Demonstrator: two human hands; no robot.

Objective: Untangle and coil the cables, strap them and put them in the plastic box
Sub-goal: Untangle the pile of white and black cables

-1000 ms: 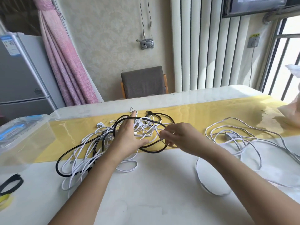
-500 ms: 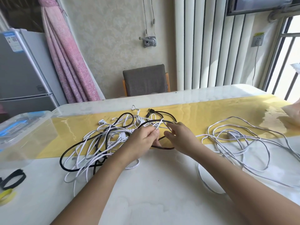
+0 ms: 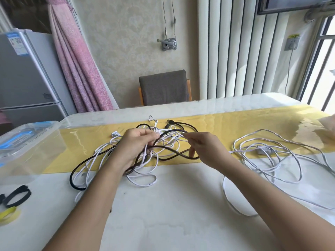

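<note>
A tangle of white cables (image 3: 145, 180) and one black cable (image 3: 174, 154) lies on the table's yellow runner. My left hand (image 3: 134, 147) grips a bunch of white strands in the middle of the tangle, with the black cable looping over it. My right hand (image 3: 204, 147) pinches a white strand just right of the left hand, and that strand runs between them. A second loose white cable (image 3: 272, 160) spreads out to the right. The clear plastic box (image 3: 27, 142) with a blue-handled lid stands at the left edge.
Black strap loops (image 3: 16, 196) and a yellow one (image 3: 8, 213) lie at the near left of the white table (image 3: 163, 214). A grey chair (image 3: 165, 87) stands behind the far edge. A fridge and pink curtain are at the back left.
My left hand went from flat on the tangle to gripping strands. Both hands have lifted slightly and drawn a white strand out between them; the black cable's loop has shifted.
</note>
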